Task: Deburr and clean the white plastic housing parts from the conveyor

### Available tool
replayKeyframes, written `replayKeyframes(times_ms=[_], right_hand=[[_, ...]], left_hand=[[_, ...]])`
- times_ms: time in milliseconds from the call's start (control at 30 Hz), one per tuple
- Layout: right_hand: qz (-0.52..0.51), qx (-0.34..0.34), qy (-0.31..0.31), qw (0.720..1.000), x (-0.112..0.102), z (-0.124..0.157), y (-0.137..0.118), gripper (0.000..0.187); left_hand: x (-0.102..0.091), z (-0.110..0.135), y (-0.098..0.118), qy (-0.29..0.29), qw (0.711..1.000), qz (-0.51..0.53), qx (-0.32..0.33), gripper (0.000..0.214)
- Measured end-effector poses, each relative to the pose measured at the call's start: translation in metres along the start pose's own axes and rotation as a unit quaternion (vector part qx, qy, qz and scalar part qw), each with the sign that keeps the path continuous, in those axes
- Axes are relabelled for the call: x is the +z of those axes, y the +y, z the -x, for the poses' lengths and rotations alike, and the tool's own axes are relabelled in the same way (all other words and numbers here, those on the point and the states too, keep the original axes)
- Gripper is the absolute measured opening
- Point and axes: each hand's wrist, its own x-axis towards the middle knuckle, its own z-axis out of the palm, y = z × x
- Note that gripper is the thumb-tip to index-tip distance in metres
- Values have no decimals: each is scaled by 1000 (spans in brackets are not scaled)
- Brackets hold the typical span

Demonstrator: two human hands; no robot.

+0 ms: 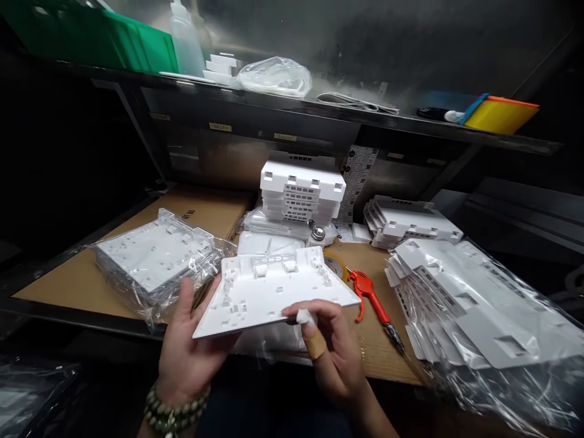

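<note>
Dim workbench point(68, 286); dark metal shelf point(292, 112) above.

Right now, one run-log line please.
left hand: holds flat white moulded plastic panel | right hand: pinches panel's near edge | red air blow gun: on cardboard

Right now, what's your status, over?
Left hand grips white plastic panel. Right hand pinches small white wad at its edge. Red air blow gun lies alongside.

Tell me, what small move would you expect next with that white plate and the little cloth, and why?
Probably a short wipe along the near edge of the white plastic panel. The left hand props it from below, tilted, while the right hand pinches a small white wad right against that edge.
</note>
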Motion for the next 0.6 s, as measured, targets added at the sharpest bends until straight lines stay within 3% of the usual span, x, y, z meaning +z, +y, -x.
replayKeyframes(times_ms=[100, 167, 233, 367, 600], right_hand=[[16, 2, -65, 998, -1, 10, 3, 23], [-10, 45, -58, 997, -1, 13, 1, 19], [14, 64, -30, 997, -1, 14, -4, 17], [157, 8, 1, 988, 6, 12, -20, 16], [153, -80, -8, 985, 36, 10, -35, 27]], left_hand=[[15, -7, 15, 31, 971, 160, -177, 53], [24, -10, 24, 56, 942, 227, -240, 56], [31, -10, 30, 54, 939, 234, -244, 62], [43, -1, 32, 50, 940, 257, -218, 72], [68, 15, 32, 22, 956, 256, -141, 70]])
